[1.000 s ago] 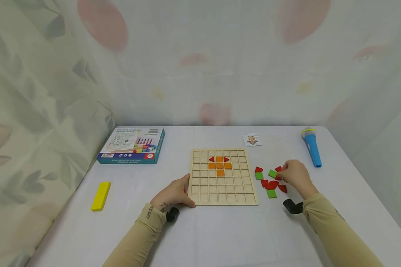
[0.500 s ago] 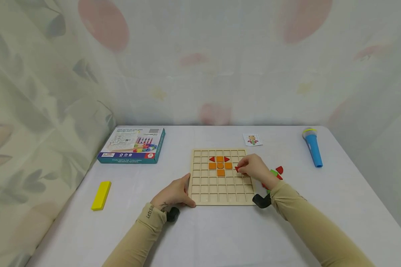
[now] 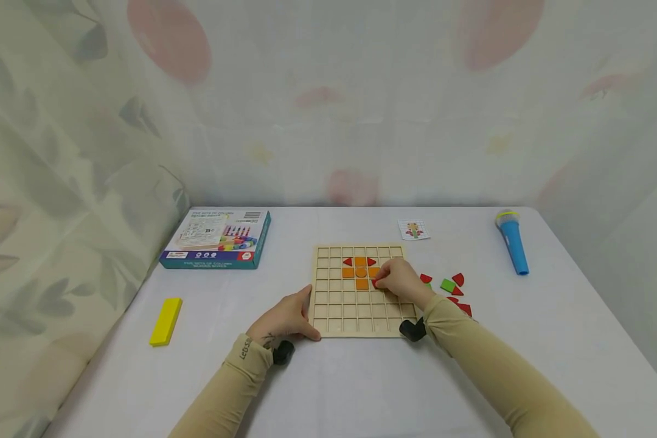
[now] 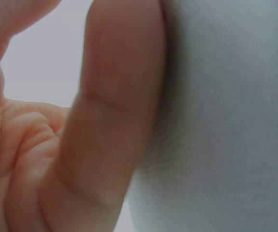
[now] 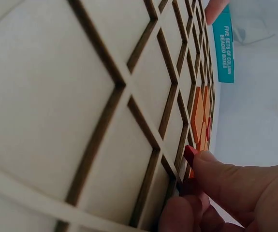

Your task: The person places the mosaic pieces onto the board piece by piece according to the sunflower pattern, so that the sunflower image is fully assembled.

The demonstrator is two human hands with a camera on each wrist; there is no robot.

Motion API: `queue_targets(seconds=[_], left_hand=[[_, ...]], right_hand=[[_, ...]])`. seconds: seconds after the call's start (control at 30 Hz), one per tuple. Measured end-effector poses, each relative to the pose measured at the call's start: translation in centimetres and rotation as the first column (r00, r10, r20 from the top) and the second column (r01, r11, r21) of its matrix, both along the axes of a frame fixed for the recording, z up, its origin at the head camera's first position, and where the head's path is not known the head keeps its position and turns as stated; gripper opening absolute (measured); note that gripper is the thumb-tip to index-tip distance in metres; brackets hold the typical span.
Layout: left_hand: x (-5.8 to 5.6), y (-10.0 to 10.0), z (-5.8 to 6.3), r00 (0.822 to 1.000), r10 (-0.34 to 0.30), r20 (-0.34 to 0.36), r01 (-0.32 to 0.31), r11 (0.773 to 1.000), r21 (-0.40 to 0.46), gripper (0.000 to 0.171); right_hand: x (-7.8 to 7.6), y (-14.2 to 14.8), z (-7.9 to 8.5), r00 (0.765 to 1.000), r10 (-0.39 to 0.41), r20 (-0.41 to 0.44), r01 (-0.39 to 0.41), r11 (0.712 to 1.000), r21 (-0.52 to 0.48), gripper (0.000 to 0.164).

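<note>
A pale wooden grid board (image 3: pixel 334 310) lies on the table. Orange tiles (image 3: pixel 362 283) form a cross in its upper middle, with red triangular tiles (image 3: pixel 347 262) on both sides of the top orange tile. My right hand (image 3: pixel 405 281) pinches a small red tile (image 5: pixel 190 153) between thumb and fingers, just right of the lowest orange tile. The fingers cover most of that tile. At the board's front left corner rests my left hand (image 3: pixel 283 316), thumb at the front edge and fingers along the left side. The left wrist view shows its fingers (image 4: pixel 119 96) very close.
Loose red and green tiles (image 3: pixel 448 285) lie right of the board, partly behind my right forearm. A pattern card (image 3: pixel 413 230) is behind it. A blue toy microphone (image 3: pixel 513 246) lies far right, a boxed set (image 3: pixel 216 239) back left and a yellow block (image 3: pixel 166 321) front left.
My right hand has gone from the loose tiles leftward over the board, carrying a red tile to the cell beside the lowest orange one. The left hand has stayed at the corner.
</note>
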State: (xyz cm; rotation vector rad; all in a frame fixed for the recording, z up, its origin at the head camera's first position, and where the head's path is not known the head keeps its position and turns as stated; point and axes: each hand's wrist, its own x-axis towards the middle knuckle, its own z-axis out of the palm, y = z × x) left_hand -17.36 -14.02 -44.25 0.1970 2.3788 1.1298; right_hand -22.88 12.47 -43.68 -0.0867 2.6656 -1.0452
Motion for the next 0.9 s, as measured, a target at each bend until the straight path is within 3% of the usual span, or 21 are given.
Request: queue_targets(seconds=[0.67, 0.9], left_hand=[[0.1, 0.0, -0.1, 1.0, 0.017, 0.0, -0.017, 1.0, 0.016, 0.121], [0.0, 0.1, -0.2, 1.0, 0.02, -0.003, -0.02, 1.0, 0.013, 0.121]], right_hand=[[0.1, 0.0, 0.1, 0.999, 0.037, -0.019, -0.037, 0.999, 0.022, 0.006], [0.0, 2.0, 2.3, 0.997, 0.018, -0.082, -0.019, 1.0, -0.007, 0.019]])
